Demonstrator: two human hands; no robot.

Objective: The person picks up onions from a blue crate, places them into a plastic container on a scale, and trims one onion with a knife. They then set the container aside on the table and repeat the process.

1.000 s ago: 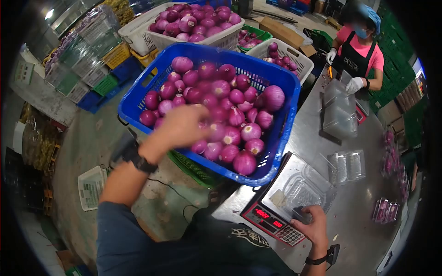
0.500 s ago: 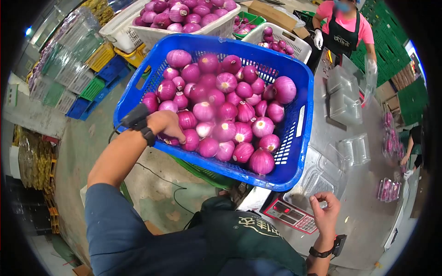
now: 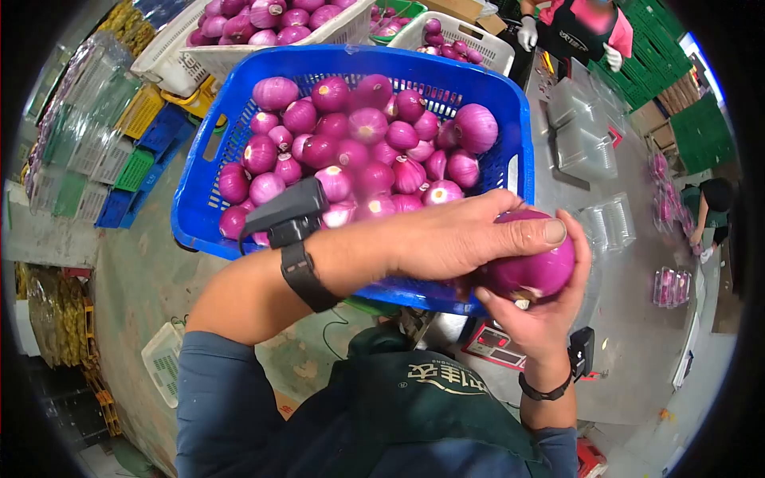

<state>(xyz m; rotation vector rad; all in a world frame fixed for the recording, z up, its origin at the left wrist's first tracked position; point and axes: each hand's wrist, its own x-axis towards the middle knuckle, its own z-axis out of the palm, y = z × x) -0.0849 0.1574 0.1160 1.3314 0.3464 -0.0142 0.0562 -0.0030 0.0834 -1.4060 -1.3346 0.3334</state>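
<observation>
A large red onion is held between both hands, just off the near right corner of the blue basket. My left hand reaches across from the left, its thumb over the top of the onion. From below and the right, my right hand cups it with fingers curled around its side. Part of the left hand's fingers is hidden behind the onion. Many loose red onions fill the basket. Partly covered by the hands, a red and white weighing scale sits below on the metal table.
Clear plastic boxes are stacked on the table, with an open clear tray nearer. White crates of onions stand behind the basket. A gloved co-worker stands at the far side; another person is at the right. Stacked crates are at left.
My left hand has left the basket and moved right to meet my right hand. A large onion is now between them. The view has shifted slightly, and the co-worker's hand has moved.
</observation>
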